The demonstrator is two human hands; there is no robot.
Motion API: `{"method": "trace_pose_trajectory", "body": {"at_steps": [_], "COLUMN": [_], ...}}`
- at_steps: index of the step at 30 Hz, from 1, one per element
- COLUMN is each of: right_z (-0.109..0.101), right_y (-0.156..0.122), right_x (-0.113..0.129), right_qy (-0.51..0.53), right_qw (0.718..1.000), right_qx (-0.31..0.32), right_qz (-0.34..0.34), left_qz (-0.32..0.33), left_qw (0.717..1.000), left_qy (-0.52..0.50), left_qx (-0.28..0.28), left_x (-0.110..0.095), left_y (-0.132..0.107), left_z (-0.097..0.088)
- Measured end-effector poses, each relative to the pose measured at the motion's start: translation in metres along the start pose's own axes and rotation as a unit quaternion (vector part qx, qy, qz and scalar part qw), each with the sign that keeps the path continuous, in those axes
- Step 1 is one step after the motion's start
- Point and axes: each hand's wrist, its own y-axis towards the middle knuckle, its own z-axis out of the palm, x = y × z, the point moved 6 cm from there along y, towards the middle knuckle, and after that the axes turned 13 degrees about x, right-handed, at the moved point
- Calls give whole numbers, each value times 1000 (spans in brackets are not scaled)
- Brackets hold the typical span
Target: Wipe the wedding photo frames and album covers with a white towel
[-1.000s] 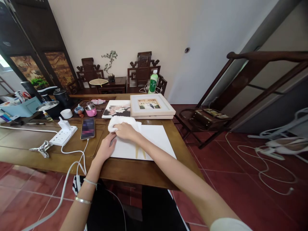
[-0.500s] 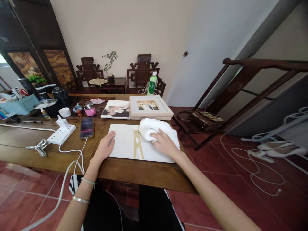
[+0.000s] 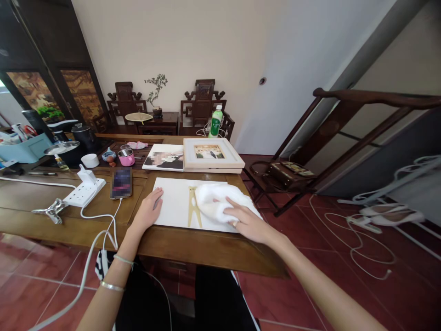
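A white board (image 3: 172, 207) lies flat near the front edge of the wooden table (image 3: 193, 246), with a long-legged yellowish cat figure (image 3: 192, 209) on its face. My left hand (image 3: 149, 209) rests over the board's left edge, fingers stretched out flat. Bunched under my right hand (image 3: 246, 219) is a fluffy white cloth (image 3: 220, 197), pressed on the right part of the board. The cloth covers that side and touches the cat figure's edge. My right fingers curl into the cloth, and their tips are partly sunk in it.
Behind the board lie a framed picture (image 3: 213, 154) and a photo panel (image 3: 163, 157). A green bottle (image 3: 216, 122) stands behind them. Leftward are a phone (image 3: 121, 183), a power strip (image 3: 84, 192) with trailing cables, and a pink cup (image 3: 126, 157). A wooden chair (image 3: 330, 138) stands right.
My right hand has drawn the cloth toward me and slightly right, down the board's right side. My left hand keeps its place on the left edge. The whole view has shifted slightly.
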Motion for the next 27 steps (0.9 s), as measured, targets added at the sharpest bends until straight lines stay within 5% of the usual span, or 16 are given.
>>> {"method": "trace_pose_trajectory", "body": {"at_steps": [4,9,13,21,24,27], "right_z": [-17,-32,-19,11,9,4], "right_y": [52,79,56,-46,-54,-32], "right_x": [-31,-30,-11,49,46,19], "right_qy": [-10,-12,-36,-43,-39,-26], "right_qw": [998,998,997,997,996,998], "right_qx": [-57,-68,-65,36,62,42], "right_qz": [11,-2,-4,-56,-55,-25], "left_qz": [-7,-6,-4,1,-1,-6], "left_qw": [1000,1000,1000,1000,1000,1000], "left_qy": [-1,-5,-5,-6,-6,-5], "left_qx": [4,6,4,0,3,5], "left_x": [0,-1,-1,-1,-1,-1], "left_y": [0,-1,-1,0,0,-1], "left_z": [-1,-2,-1,0,0,0]}}
